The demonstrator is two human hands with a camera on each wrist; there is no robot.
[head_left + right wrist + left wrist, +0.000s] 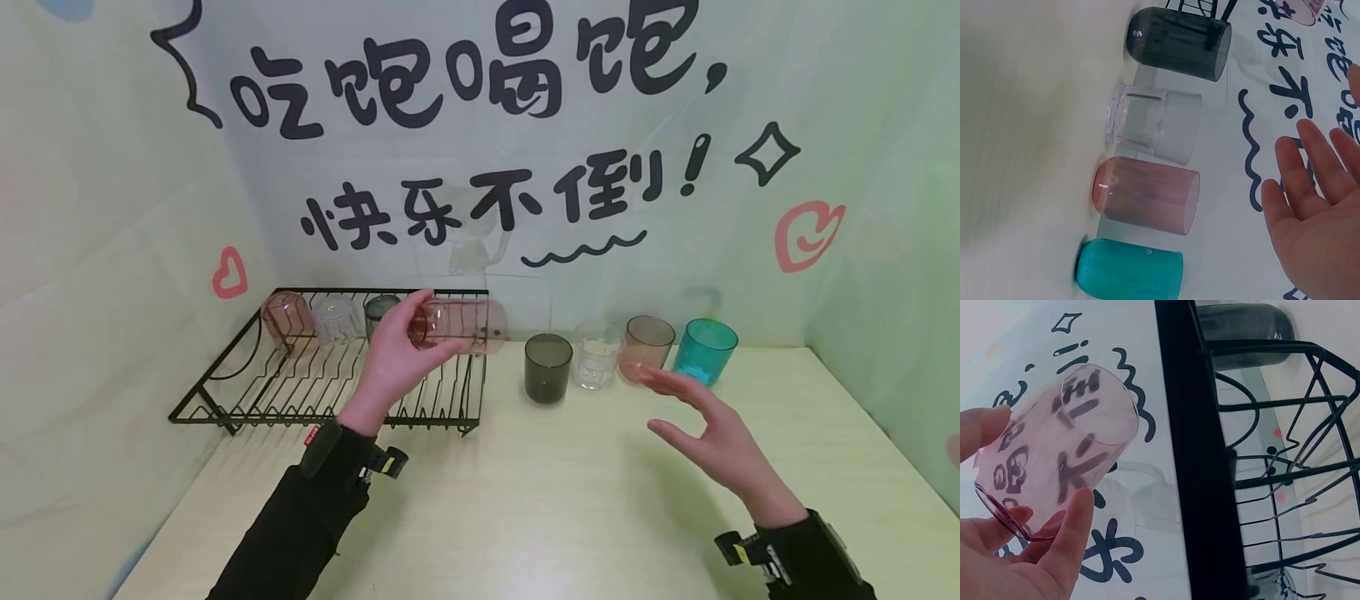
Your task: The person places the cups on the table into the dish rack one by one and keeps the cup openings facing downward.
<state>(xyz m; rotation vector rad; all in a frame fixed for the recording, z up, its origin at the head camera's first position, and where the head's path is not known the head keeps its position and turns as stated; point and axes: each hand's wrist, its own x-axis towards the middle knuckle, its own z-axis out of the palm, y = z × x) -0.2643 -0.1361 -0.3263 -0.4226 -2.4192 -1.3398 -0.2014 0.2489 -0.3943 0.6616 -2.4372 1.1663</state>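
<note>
My left hand [395,357] grips a clear pink glass [468,323] between thumb and fingers, above the right back of the black wire rack [225,406]. The glass lies on its side in the head view. In the left wrist view the fingers are around one rim of the pink glass [1069,447], and the rack's black bar stands beside it. My right hand [712,433] is raised over the table with fingers spread and holds nothing. Nearest to it are a pink-orange glass [649,335] and a teal glass [705,346], both upright.
A dark grey glass [547,371] and a clear glass [597,358] complete the row right of the rack. On the rack's back stand a pink glass [285,315], a clear glass [336,320] and a dark glass [378,307]. A printed cloth [420,167] hangs behind the table [540,508].
</note>
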